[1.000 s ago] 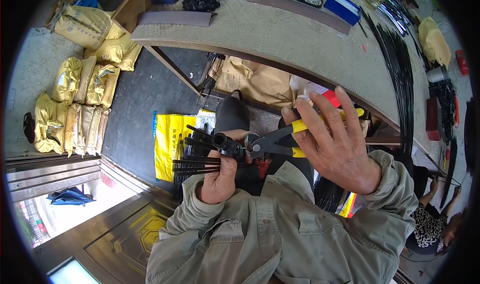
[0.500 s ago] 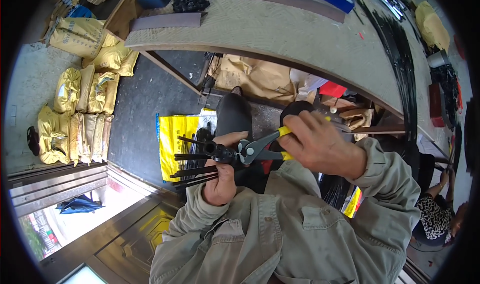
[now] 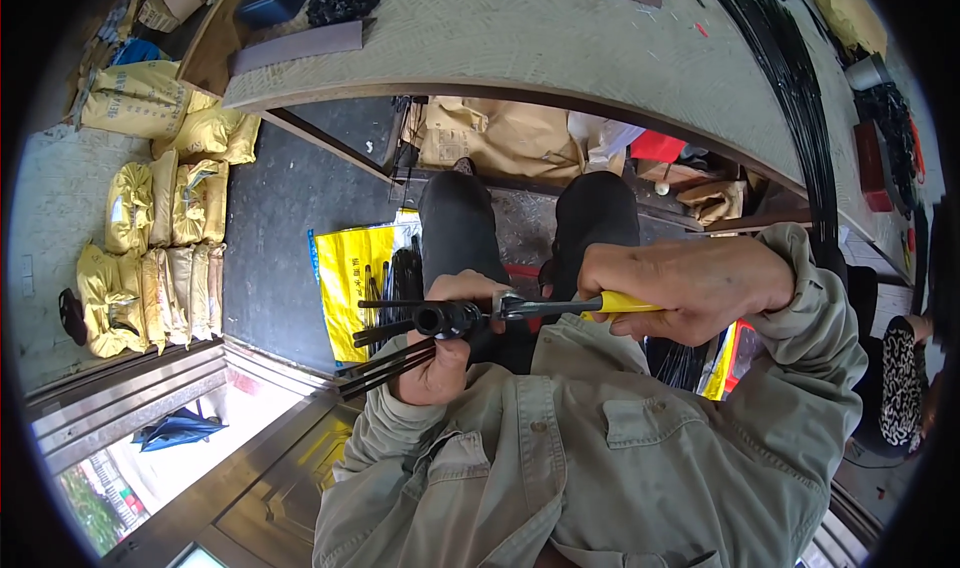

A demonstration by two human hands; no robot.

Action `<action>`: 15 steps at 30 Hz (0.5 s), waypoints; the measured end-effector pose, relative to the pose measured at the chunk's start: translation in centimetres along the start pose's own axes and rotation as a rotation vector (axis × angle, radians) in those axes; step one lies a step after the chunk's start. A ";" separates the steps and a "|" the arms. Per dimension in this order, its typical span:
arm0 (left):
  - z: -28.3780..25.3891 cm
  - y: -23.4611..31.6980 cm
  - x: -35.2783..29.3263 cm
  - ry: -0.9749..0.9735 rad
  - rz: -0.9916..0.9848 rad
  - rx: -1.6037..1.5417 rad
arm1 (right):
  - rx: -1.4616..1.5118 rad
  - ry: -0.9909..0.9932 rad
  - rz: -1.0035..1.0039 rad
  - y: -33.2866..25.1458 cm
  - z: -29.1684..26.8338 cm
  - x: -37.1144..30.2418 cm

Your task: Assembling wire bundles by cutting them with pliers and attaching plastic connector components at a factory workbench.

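In my left hand (image 3: 445, 370) is a black tubular piece (image 3: 448, 318) with a round open end, and several thin black rods (image 3: 385, 370) fan out leftward from it. My fingers are closed around it above my lap. My right hand (image 3: 690, 286) is wrapped around the yellow handles of a pair of pliers (image 3: 552, 308). The metal jaws, seen nearly edge-on, meet the right side of the black piece beside my left fingers. What lies between the jaws is hidden.
Ahead stands a workbench (image 3: 560, 63), with a long bundle of black rods (image 3: 795, 88) at its right. Yellow sacks (image 3: 140, 293) are stacked at the left. By my left leg lies a yellow bag (image 3: 345, 278) with more rods on it. Another person's patterned sleeve (image 3: 900, 383) shows at far right.
The pliers have turned from broadside to nearly edge-on, and their spread handles now look together. My right hand has shifted right and rolled over. My left hand still holds the black piece.
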State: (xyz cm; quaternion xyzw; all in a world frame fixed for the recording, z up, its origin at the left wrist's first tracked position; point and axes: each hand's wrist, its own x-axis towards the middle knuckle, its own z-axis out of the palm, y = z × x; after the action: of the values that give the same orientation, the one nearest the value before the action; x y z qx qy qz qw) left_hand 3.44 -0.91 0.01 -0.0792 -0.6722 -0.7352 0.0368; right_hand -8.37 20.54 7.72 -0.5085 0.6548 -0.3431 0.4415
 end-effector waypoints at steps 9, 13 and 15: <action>1.2 0.9 0.4 0.008 0.021 0.125 | -0.072 -0.057 0.019 -0.4 -0.8 0.5; 0.0 0.4 1.0 0.003 0.011 0.092 | -0.123 0.010 -0.007 0.4 -0.3 1.6; -1.3 -0.6 1.3 -0.029 0.024 0.038 | -0.118 0.095 -0.051 0.6 -0.9 1.1</action>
State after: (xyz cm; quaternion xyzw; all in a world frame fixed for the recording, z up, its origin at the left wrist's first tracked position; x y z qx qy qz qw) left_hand 2.00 -2.04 -0.50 -0.0974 -0.6854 -0.7207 0.0372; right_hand -9.58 19.68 7.26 -0.5332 0.6810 -0.3388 0.3704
